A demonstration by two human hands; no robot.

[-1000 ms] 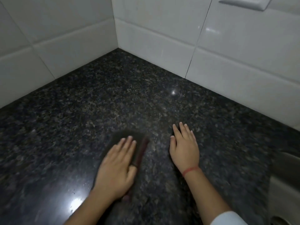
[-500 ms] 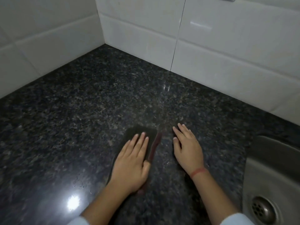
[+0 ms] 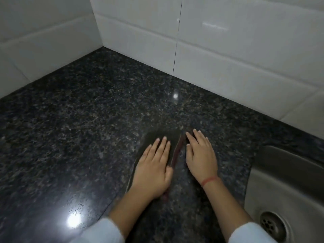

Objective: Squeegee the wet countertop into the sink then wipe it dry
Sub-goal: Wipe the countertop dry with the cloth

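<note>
your left hand (image 3: 152,171) lies flat on a dark pad (image 3: 163,133), fingers straight and a little spread, palm down and pressing it to the counter (image 3: 87,120). nothing is gripped; the thumb sits along the pad's reddish edge (image 3: 177,153). that edge runs from near your fingertips back toward your wrist. whether the pad is a squeegee or a cloth, you cannot tell from here; it is blurred and nearly the counter's colour.

your right hand (image 3: 201,155) is flat too, fingers straight and close together, resting palm down on the bare counter just beside the reddish edge. it holds nothing. whether its forefinger touches the edge is not clear. a red thread (image 3: 209,180) circles that wrist, and pale sleeves (image 3: 103,232) show at the bottom of the view.

the pad is on the near part of the counter, between the corner of the white tiles (image 3: 228,50) and the sink (image 3: 289,181). the sink is to the right of your right hand, near but apart from it, with its drain (image 3: 272,225) at the lower right. a bright glare (image 3: 73,221) shines on the counter left of your left forearm, with small droplets around it.
</note>
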